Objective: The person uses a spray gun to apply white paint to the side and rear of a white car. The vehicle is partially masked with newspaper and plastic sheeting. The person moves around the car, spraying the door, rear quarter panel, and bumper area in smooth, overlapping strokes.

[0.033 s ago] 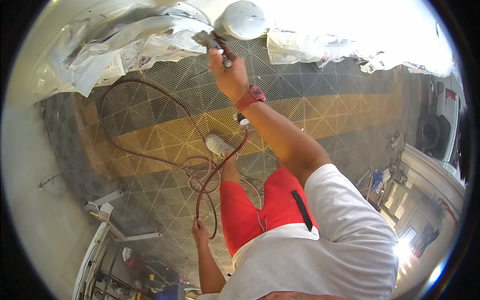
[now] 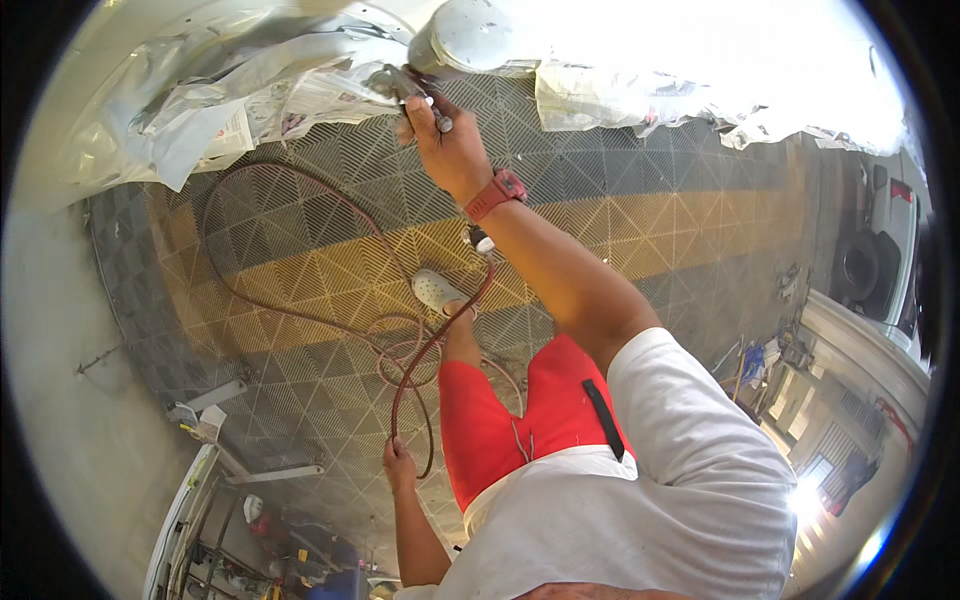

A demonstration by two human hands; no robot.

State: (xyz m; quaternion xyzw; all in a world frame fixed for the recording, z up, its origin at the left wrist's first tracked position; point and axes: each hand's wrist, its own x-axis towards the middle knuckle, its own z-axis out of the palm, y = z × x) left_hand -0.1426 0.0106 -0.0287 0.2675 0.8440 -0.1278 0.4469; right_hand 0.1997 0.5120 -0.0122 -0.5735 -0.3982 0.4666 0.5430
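Observation:
My right hand (image 2: 450, 150), with a red watch (image 2: 496, 194) on its wrist, is closed round the handle of a metal spray gun (image 2: 392, 84). A round whitish cup (image 2: 468, 38) sits on top of the gun, close to the bright white surface at the top of the view. A gauge-like fitting (image 2: 479, 240) hangs below the right wrist, at the upper end of a dark red hose (image 2: 440, 335). Low in front of me, my left hand (image 2: 399, 465) is closed on a lower stretch of that hose, which sags between my two hands.
Crumpled masking paper and plastic (image 2: 290, 95) line the upper edge. The hose's loops (image 2: 240, 290) lie on the grey and yellow tiled floor (image 2: 650, 235) around my shoe (image 2: 436, 290). Metal arms (image 2: 275, 474) lie at lower left; a vehicle (image 2: 885, 255) stands at far right.
My right hand has shifted slightly left with the spray gun and its cup. The fitting below the wrist has moved slightly with it. My left hand stays in place on the hose.

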